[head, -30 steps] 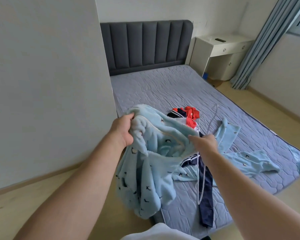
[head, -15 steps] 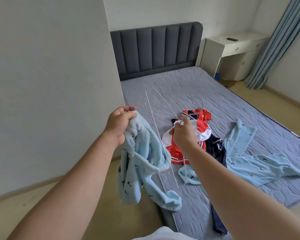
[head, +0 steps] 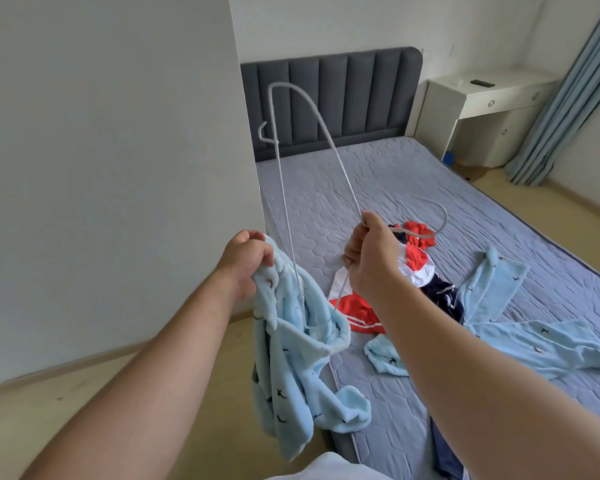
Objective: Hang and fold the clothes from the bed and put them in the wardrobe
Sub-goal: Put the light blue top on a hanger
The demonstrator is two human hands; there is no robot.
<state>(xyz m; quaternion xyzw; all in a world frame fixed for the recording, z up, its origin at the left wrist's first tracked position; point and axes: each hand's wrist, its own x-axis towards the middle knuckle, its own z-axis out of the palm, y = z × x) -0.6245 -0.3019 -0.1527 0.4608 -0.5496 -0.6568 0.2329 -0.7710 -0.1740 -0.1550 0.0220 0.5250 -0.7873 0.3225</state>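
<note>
My left hand (head: 248, 259) grips the top edge of a light blue fleece garment (head: 302, 362) that hangs down past the bed's corner. My right hand (head: 369, 259) holds a white wire hanger (head: 307, 109) raised on end, one long side dipping into the blue garment, its hook (head: 433, 220) pointing right. On the grey-blue mattress (head: 413, 174) lie a red, white and navy garment (head: 416, 261) and a second light blue fleece piece (head: 520, 334).
A white wall or cabinet side (head: 118, 150) stands close on the left. The dark grey headboard (head: 336, 98) is at the back, a white desk (head: 482, 109) and blue curtains (head: 568, 98) at the right. Wooden floor (head: 84, 403) lies below.
My right hand has lifted the hanger upright and its lower side has gone into the blue garment. My left hand raised the garment's edge; the view shifted up and left.
</note>
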